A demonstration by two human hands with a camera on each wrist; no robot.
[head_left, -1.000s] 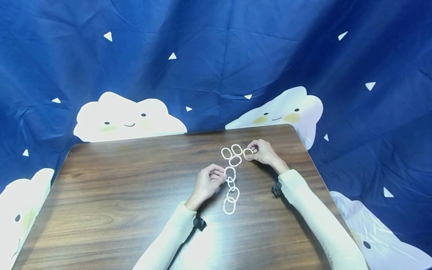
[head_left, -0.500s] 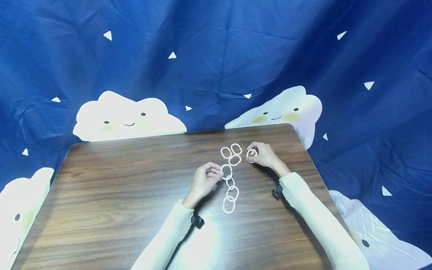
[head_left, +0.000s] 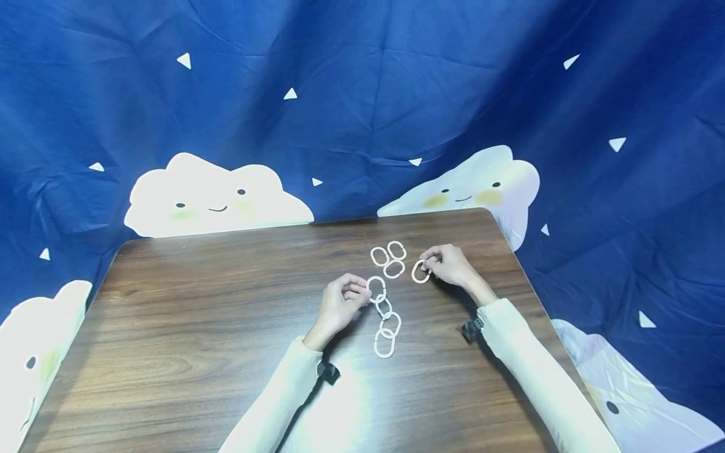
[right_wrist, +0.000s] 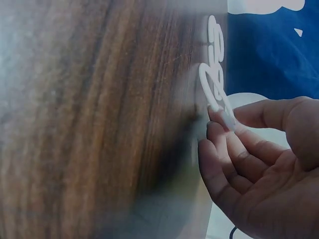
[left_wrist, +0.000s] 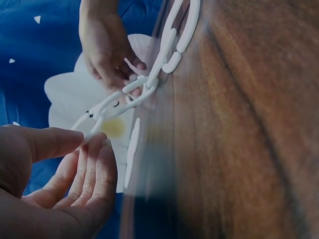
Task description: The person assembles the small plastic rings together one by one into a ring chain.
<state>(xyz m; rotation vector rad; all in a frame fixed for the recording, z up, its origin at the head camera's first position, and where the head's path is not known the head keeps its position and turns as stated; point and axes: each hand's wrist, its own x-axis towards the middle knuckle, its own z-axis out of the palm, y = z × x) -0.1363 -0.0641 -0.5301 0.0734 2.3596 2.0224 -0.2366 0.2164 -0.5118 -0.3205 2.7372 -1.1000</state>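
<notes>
A chain of several white plastic links (head_left: 391,324) runs along the wooden table. My left hand (head_left: 341,303) pinches the chain's far end link (head_left: 376,278) between thumb and fingertips; in the left wrist view that link (left_wrist: 94,125) is raised at a slant, with the chain trailing down to the table. My right hand (head_left: 450,264) pinches a single loose link (head_left: 415,275), right of the chain. Seen from the right wrist, this link (right_wrist: 203,82) tilts up from between thumb and fingers, with a small gap in its side.
Three loose white links (head_left: 393,269) lie close together beyond the chain, between the two hands. The brown wooden table (head_left: 226,327) ends at a far edge in front of a blue curtain (head_left: 340,113) with cloud prints.
My left hand has drawn the chain's end link slightly left. My right hand has moved its link a little right and nearer and turned it in the fingers.
</notes>
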